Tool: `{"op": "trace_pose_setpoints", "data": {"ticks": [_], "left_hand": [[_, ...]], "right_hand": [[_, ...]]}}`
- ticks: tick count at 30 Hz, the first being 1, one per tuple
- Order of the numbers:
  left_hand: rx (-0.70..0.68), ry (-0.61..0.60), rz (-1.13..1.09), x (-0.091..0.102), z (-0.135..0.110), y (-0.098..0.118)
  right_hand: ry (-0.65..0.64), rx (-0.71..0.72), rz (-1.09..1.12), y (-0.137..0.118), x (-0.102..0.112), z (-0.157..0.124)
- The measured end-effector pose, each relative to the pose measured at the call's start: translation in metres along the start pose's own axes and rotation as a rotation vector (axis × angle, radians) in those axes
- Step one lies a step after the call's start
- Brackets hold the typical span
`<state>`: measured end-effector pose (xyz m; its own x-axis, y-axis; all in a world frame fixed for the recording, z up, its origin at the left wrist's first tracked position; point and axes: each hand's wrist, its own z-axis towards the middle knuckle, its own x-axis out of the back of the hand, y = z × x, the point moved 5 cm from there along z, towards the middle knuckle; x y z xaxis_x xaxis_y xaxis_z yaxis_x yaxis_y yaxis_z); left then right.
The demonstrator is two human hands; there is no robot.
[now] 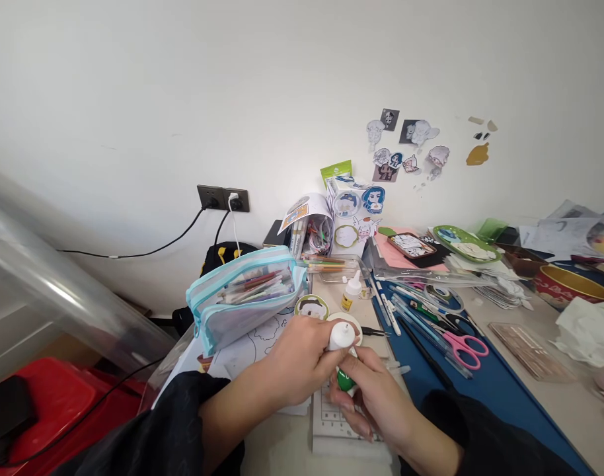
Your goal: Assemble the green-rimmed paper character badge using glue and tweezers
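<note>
Both hands meet over the front of the desk on a small white-and-green squeeze bottle (pixel 346 379). My left hand (pixel 298 357) is closed around its white top (pixel 341 336), which faces up toward me. Below it, my right hand (pixel 374 390) grips the green-marked body, with the thumb along the side and the fingers curled beneath. Fingers hide most of the bottle, so I cannot tell whether the top is loose. Just beyond the hands stand a small white dropper bottle with a yellow label (pixel 351 294) and a round picture piece (pixel 312 308).
A clear pencil case with blue trim (pixel 247 297) stands at left. On the blue mat (pixel 505 403) at right lie pink-handled scissors (pixel 465 349), pens and tape. Farther back are a green tray (pixel 465 243) and a red bowl (pixel 572 284). A sheet of paper (pixel 326 423) lies beneath my hands.
</note>
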<state>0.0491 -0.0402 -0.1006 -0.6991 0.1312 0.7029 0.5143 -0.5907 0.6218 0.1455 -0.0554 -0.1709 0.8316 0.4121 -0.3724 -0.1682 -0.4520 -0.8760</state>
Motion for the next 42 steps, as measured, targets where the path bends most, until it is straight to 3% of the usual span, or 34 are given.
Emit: {"op": "trace_pose_setpoints", "data": {"ticks": [13,22,31,38,42], "left_hand": [[-0.031,-0.019,0.018,-0.001,0.000,-0.002],[0.041,-0.030,-0.108,0.000,-0.001,-0.004],[0.227,-0.061,-0.611,-0.008,0.001,-0.011],[0.307,-0.193,-1.144,-0.029,-0.004,-0.012],[0.321,-0.221,-1.276,-0.036,-0.005,-0.010]], "right_hand": [[0.009,-0.016,-0.026,-0.002,-0.002,-0.001],[0.001,0.000,-0.028,-0.002,-0.002,0.000],[-0.031,0.061,-0.091,-0.005,-0.002,-0.002],[-0.146,0.232,-0.124,-0.009,-0.006,-0.006],[-0.179,0.275,-0.128,-0.012,-0.008,-0.007]]}}
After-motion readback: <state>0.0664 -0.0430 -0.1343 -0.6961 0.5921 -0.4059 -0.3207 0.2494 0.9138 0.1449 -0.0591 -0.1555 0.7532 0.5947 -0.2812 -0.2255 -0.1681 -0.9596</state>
